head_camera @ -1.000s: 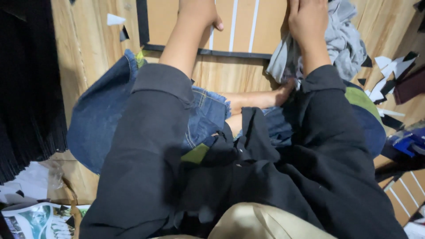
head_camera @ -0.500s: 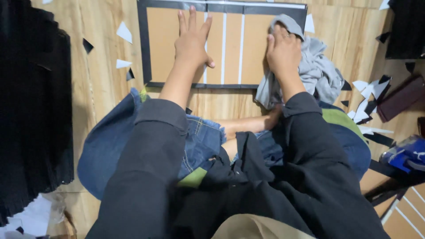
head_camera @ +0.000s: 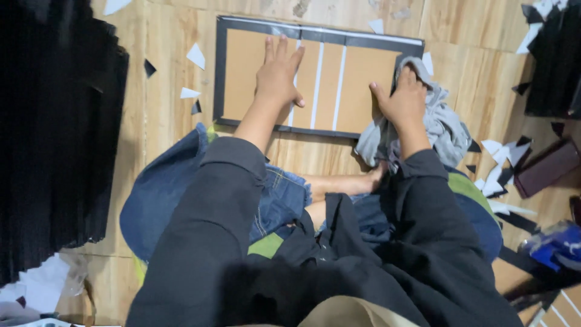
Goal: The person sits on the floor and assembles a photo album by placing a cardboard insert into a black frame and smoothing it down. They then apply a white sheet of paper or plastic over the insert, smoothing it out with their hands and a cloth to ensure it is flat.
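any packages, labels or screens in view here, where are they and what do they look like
Blue packet: far right edge on the floor, crumpled, shiny blue with white.
Printed paper: bottom-left corner, mostly cut off, pale with dark marks.
Maroon case: right side on the floor, flat rectangle, dark maroon.
No screens or signs.

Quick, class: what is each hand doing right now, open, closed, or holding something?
Left hand: open, flat on the brown board.
Right hand: closed on the grey cloth, pressing it against the board.
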